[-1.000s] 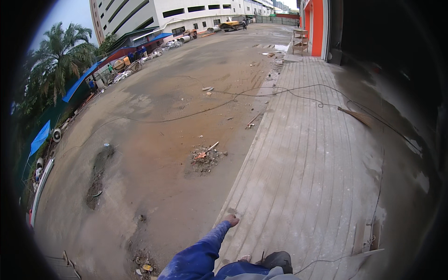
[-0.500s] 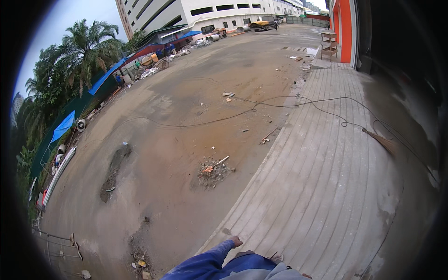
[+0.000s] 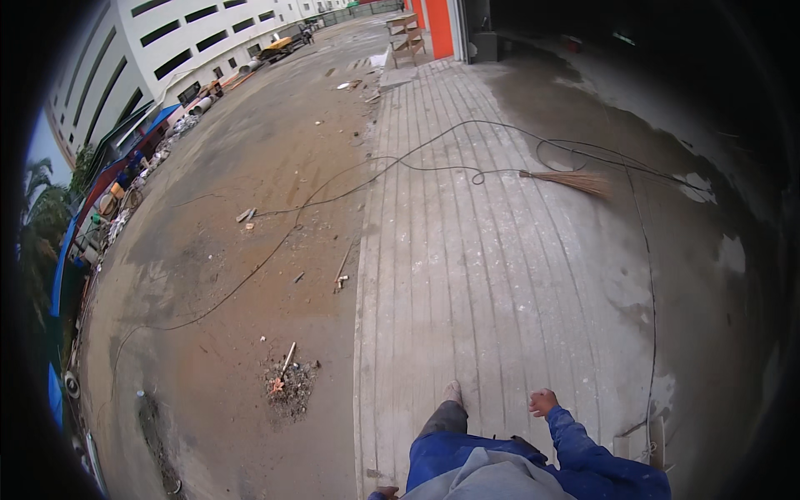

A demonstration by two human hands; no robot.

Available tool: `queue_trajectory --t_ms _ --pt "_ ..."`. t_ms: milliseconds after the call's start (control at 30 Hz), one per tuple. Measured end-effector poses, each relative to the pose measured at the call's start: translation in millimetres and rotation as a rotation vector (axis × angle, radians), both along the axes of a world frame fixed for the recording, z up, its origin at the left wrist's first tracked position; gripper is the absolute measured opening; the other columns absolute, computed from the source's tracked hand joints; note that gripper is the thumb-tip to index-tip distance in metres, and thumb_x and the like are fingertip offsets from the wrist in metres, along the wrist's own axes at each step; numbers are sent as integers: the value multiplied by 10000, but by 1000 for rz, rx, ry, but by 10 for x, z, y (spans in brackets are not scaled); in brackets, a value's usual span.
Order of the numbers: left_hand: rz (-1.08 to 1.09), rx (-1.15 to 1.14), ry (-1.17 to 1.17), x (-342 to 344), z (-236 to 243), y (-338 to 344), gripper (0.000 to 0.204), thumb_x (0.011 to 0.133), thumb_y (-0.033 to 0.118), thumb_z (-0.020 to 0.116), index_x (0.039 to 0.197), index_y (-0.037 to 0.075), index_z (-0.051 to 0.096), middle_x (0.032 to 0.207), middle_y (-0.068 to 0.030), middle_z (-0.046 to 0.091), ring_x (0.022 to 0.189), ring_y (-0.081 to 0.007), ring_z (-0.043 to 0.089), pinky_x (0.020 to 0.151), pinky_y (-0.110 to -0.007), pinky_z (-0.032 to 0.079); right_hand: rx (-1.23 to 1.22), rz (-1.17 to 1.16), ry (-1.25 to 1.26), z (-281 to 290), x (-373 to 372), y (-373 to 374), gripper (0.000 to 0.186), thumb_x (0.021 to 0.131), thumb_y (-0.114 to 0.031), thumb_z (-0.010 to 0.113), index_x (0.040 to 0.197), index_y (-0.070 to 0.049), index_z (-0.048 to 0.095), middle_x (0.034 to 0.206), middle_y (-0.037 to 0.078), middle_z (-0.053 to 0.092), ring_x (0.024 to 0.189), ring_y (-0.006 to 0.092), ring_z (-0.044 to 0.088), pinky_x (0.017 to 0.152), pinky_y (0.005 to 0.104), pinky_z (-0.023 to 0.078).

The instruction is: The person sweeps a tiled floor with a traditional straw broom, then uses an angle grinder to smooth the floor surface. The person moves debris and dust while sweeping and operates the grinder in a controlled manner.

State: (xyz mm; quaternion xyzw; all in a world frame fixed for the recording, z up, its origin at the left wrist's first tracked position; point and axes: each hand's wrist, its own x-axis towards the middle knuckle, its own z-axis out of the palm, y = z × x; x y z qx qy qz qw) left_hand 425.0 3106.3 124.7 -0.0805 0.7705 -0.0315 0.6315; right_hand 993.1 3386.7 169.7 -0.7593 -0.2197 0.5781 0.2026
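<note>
View has swung right since earlier; we walk the ribbed concrete ramp (image 3: 500, 275), right hand (image 3: 542, 402) fingers curled together, empty; left hand (image 3: 385, 493) unclear; next, reach the broom (image 3: 575, 180)

Right hand (image 3: 542, 402) hangs closed and empty above ribbed concrete (image 3: 467, 275), broom (image 3: 575, 181) well ahead.

View has swung right; broom (image 3: 575, 180) and right hand (image 3: 542, 402) now show.
</note>
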Motion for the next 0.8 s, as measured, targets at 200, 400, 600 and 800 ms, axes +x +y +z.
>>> queue_trajectory --t_ms 200,400,600,800 --pt "-389 393 165 -754 56 4361 486 1026 284 649 1431 22 590 1226 -239 744 900 -383 789 751 -554 635 -108 -239 46 -3 180 726 274 971 -284 709 1153 -80 687 905 88 738 763 248 759 632 475 608" --pt "-456 1093 111 317 768 8709 444 997 319 680 1308 4 638 887 -107 698 680 -198 707 492 -328 525 54 613 -410 -656 722 1005 159 980 -175 715 1081 -54 735 941 128 776 809 281 797 643 460 652" --pt "-681 1091 -69 1864 716 10116 586 977 386 732 1379 -27 630 1017 -159 751 765 -240 760 597 -342 578 -463 -321 231 -478 521 2474 160 968 -219 761 1032 -77 725 893 118 752 818 282 796 676 485 665" --pt "-1211 348 -149 2224 263 10322 468 958 392 696 1258 35 728 1000 -128 779 812 -239 778 696 -424 620 -118 -532 200 -274 1226 4550 332 988 -335 735 1162 -60 670 931 99 729 782 258 759 636 428 616"
